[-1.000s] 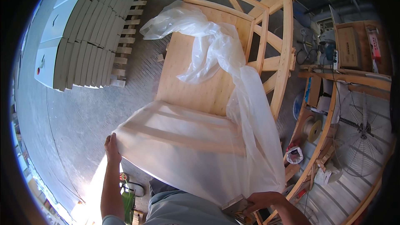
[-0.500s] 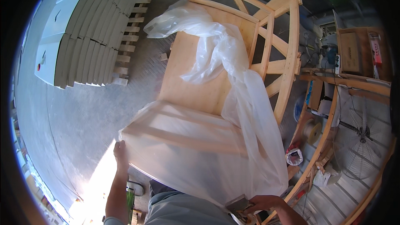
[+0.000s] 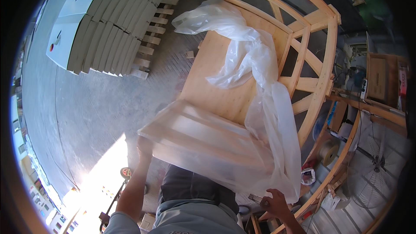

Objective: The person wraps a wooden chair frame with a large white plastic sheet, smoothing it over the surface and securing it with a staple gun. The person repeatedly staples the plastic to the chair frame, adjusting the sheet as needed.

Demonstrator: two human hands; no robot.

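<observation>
A wooden furniture frame [image 3: 208,65] with a plywood board stands before me, its open slatted side on the right. Translucent plastic sheet [image 3: 208,141] covers its near end; more of it lies bunched along the board and hangs over the right side. At the near left corner, my left hand [image 3: 145,146] is closed on the sheet's edge, its fingertips partly hidden. By the near right edge of the sheet, my right hand [image 3: 274,203] is closed around a grey metal hand tool [image 3: 255,198], whose exact kind is unclear.
Flat grey-white panels or boxes [image 3: 108,30] are stacked at the far left beside a slatted wooden pallet [image 3: 156,30]. On the right are a large fan [image 3: 376,162], a spool [image 3: 328,152] and a cardboard box [image 3: 377,78] behind a curved wooden rail. Small wood scraps [image 3: 190,54] lie on the floor.
The whole view has shifted, so the frame sits farther right. My right hand has risen with the tool toward the sheet's near right edge. My left hand stays at the left corner.
</observation>
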